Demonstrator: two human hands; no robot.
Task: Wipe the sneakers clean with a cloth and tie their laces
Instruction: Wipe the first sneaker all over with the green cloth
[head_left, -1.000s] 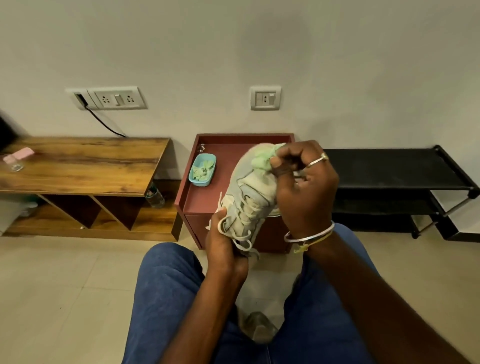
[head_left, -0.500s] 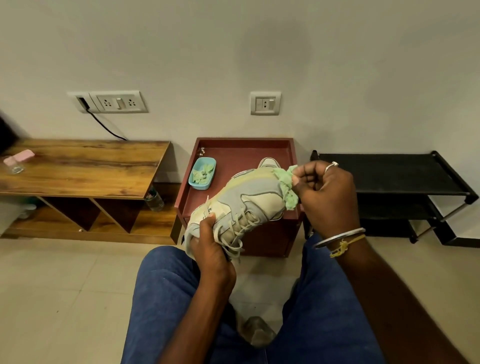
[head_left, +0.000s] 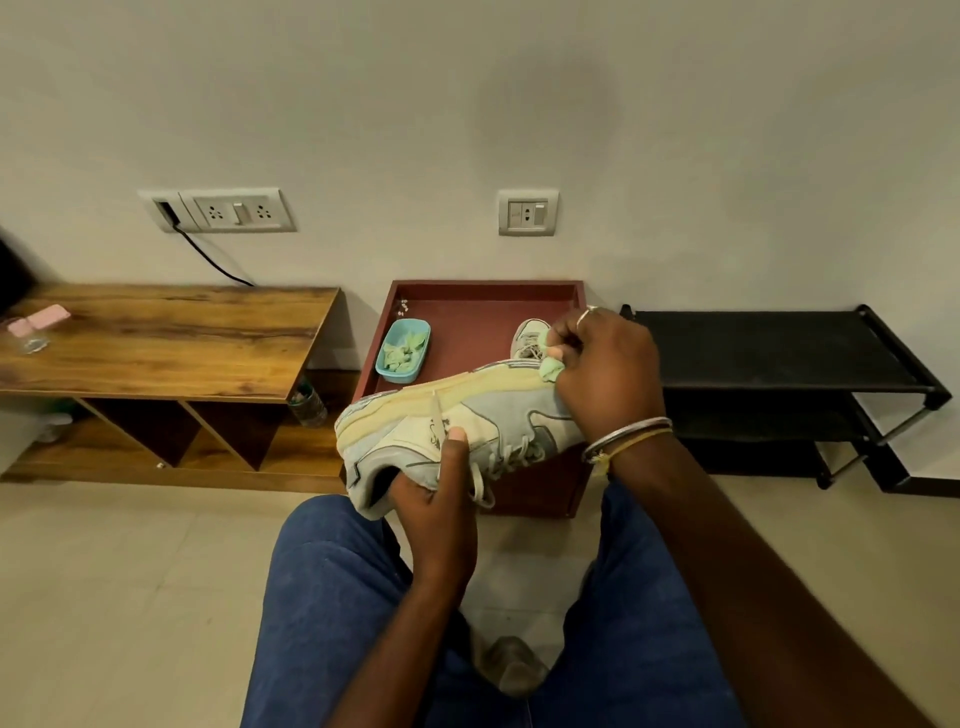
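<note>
Against the plain wall stands a red cabinet (head_left: 480, 312), and in front of it the sneaker (head_left: 457, 421) is held on its side. The left hand (head_left: 436, 499) has its fingers closed around the heel collar; the right hand (head_left: 608, 374) pinches a green cloth (head_left: 550, 369) against the toe sole. Best keep the heel braced and rub in short strokes along the sole edge, clear of the loose laces (head_left: 506, 457).
</note>
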